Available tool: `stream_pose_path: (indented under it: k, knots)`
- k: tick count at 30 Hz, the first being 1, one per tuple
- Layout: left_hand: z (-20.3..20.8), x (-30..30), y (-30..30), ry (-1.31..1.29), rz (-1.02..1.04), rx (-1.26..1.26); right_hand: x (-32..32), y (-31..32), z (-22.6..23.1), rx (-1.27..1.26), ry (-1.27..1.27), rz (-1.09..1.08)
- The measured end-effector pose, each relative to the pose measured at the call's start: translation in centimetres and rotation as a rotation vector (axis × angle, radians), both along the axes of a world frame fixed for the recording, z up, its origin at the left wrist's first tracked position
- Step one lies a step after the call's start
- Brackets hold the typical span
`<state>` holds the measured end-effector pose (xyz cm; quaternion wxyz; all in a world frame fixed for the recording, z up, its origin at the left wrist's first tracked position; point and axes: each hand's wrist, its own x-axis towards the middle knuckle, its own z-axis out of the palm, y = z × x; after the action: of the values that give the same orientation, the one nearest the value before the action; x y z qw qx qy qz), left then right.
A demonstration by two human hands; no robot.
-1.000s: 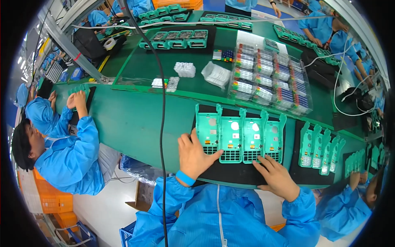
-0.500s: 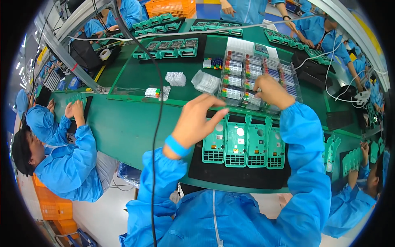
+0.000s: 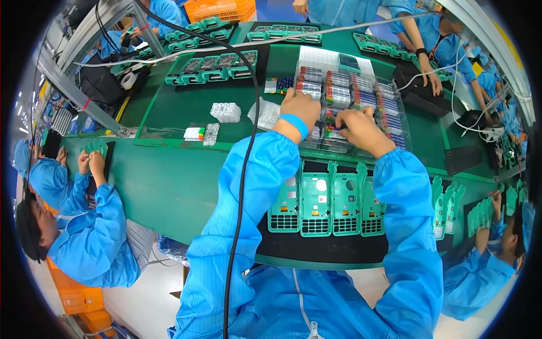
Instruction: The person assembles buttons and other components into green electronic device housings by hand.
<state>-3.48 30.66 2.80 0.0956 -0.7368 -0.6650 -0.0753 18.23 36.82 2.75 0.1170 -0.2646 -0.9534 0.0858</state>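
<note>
A clear plastic tray (image 3: 353,151) holds rows of stacked small keypads (image 3: 337,97) with white, dark, red, yellow and green keys. Over its left edge my left hand (image 3: 300,111) reaches in, fingers curled down at the left row; the fingertips are partly hidden. My right hand (image 3: 364,131) is bent over the tray's middle, thumb and fingers drawn together around something small that I cannot make out. Nearer me, several green device housings (image 3: 315,198) with grids of key openings lie side by side on a black mat (image 3: 322,248).
Left of the tray lie a clear plastic bag (image 3: 265,114), a white stack (image 3: 225,112) and some loose keypads (image 3: 193,134). Filled green housings (image 3: 217,69) stand at the back. A black cable (image 3: 241,186) hangs before my left arm. Co-workers (image 3: 93,237) sit on both sides.
My left hand has moved forward and right, from above the housings to the tray's left row, and its fingers have curled. The right hand has shifted slightly nearer me. The view has turned a little.
</note>
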Motion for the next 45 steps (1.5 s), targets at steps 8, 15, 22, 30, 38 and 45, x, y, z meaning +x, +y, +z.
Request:
stream_pose_path:
  k: [8, 15, 22, 30, 38, 45]
  knots:
    - [1.1, -2.4, 1.3, -0.218, -0.252, -0.275, -0.1, -1.2, -1.3, 0.207, 0.216, -0.081]
    - [2.3, -1.9, -3.3, -0.768, -0.111, 0.454, -0.2, -3.5, 0.0, 0.303, 0.665, -0.165]
    - [2.8, 1.8, -19.4, -0.909, -0.044, -0.252, 3.8, -17.7, 5.2, -0.388, 0.503, 0.257]
    - [-4.6, 7.4, -30.3, -1.702, 0.091, -0.358, 6.7, -26.9, -1.8, -0.678, 0.487, 0.156]
    - [-2.9, 6.4, -30.6, -1.588, 0.375, 0.133, 7.9, -26.1, -1.7, -0.829, 0.709, -0.121]
    - [-5.4, 4.9, -28.2, -0.810, 0.198, 0.114, 6.7, -26.2, -3.3, -0.651, 0.496, -0.303]
